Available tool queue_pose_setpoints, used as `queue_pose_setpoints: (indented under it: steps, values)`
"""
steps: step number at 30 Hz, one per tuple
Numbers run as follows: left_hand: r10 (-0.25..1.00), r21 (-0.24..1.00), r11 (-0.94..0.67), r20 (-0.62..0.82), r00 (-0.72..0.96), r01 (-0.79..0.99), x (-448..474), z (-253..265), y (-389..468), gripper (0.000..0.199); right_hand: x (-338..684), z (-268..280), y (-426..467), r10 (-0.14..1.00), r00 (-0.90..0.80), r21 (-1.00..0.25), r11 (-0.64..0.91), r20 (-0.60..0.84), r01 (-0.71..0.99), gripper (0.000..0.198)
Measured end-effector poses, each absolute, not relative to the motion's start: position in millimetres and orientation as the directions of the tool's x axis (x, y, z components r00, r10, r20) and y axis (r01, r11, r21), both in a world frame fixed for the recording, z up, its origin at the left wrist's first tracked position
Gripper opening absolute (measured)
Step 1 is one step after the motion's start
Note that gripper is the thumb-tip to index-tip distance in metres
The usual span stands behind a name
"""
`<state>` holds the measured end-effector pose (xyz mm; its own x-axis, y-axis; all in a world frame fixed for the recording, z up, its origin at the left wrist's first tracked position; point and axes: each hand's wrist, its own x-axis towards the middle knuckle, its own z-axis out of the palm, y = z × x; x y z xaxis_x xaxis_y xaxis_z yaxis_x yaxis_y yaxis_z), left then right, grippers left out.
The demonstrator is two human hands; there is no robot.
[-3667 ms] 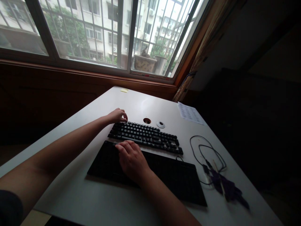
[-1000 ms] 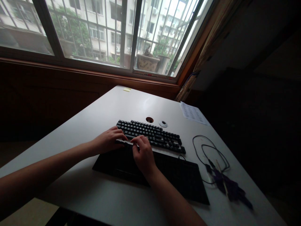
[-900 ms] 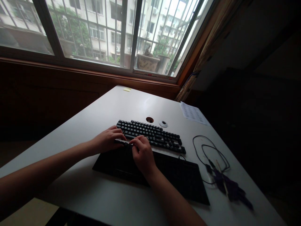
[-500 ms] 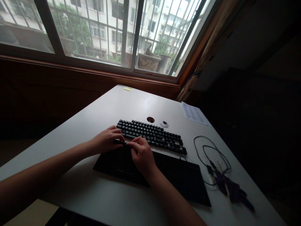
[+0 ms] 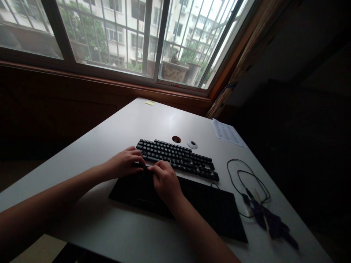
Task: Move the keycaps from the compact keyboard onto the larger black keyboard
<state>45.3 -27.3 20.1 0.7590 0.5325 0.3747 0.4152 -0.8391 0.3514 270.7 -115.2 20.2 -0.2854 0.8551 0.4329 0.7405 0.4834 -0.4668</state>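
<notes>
Fingers of my left hand (image 5: 128, 160) are closed around a small black piece (image 5: 138, 165), whose exact kind I cannot make out. My right hand (image 5: 166, 180) is pinched at the right end of that piece; whatever lies between its fingertips is hidden. Both hands are over the upper left edge of a flat black panel (image 5: 208, 204), shaped like a keyboard body, with a thin cable at its far edge. Just beyond them, black keycaps (image 5: 178, 155) lie in rows in keyboard layout, white tabletop showing through some gaps.
A looped black cable (image 5: 248, 171) and a dark purple cloth-like bundle (image 5: 271, 221) lie to the right on the white table (image 5: 109, 135). Farther back are a round hole (image 5: 176, 139), a grey ring (image 5: 192, 144), a printed sheet (image 5: 227, 132) and a yellow note (image 5: 149, 103).
The view has shifted very slightly. Both hands stay at the same spot over the panel, with hardly any finger movement visible.
</notes>
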Motion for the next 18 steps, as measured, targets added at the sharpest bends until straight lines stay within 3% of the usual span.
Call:
queue_pose_setpoints:
  steps: [18]
  values:
    - [0.512, 0.348, -0.852, 0.397, 0.761, 0.392, 45.6, 14.8, -25.7, 0.013, 267.9, 17.0, -112.8, 0.850, -0.297, -0.415, 0.482, 0.435, 0.772, 0.020]
